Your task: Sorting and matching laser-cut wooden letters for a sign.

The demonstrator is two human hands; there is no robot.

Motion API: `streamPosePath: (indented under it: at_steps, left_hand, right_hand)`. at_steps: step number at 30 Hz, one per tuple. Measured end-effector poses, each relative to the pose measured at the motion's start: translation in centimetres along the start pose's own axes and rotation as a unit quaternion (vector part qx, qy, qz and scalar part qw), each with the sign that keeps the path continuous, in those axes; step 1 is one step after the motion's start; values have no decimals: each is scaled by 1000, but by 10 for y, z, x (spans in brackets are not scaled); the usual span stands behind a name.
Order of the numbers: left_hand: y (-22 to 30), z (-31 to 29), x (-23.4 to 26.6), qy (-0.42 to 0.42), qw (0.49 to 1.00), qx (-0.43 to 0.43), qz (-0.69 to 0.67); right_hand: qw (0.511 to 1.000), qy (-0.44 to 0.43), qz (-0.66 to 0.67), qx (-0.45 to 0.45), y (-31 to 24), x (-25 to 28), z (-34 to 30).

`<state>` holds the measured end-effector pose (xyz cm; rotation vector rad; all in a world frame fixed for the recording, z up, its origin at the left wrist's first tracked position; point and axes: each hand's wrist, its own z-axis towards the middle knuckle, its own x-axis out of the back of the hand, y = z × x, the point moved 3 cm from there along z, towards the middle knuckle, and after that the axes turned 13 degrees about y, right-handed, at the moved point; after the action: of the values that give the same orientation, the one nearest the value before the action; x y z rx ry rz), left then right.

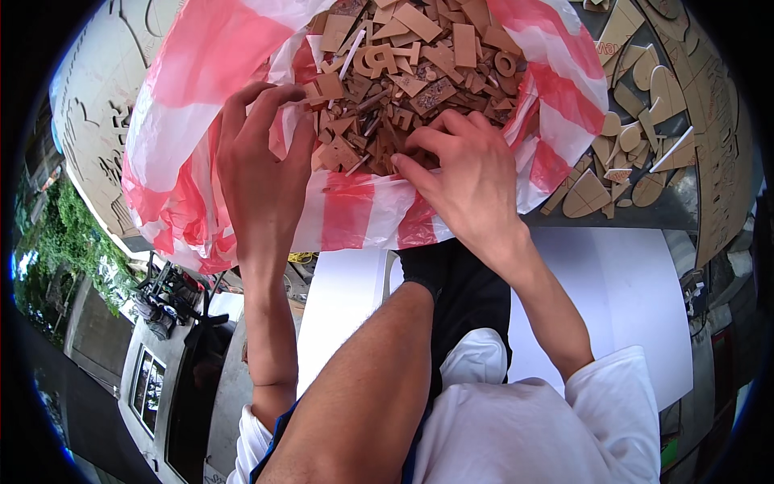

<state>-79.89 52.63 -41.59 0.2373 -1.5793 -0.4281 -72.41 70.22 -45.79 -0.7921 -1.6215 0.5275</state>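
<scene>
"What fills the red-and-white striped plastic bag [347, 211]?"

"I see small, flat brown cut-out pieces [407, 83] heaped inside. My left hand [262, 157] has its grip spread beside them; my right hand [476, 173] reaches among them, whether pinching any I can't tell."
</scene>
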Motion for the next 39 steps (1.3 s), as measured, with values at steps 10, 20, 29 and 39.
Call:
streamPosePath:
  at_steps: [10, 20, 29, 39]
  left_hand:
    - [25, -34, -32, -138, 990, 31, 2]
    - [28, -51, -38, -109, 993, 12, 47]
    - [22, -55, -33, -87, 995, 0, 39]
    - [4, -43, -20, -117, 973, 138, -142]
  right_hand:
    - [958, 61, 229, -161, 1, 37, 14]
    - [936, -45, 256, -237, 26, 35, 13]
    - [883, -25, 382, -273, 22, 20, 9]
    - [851, -56, 434, -292, 20, 16, 8]
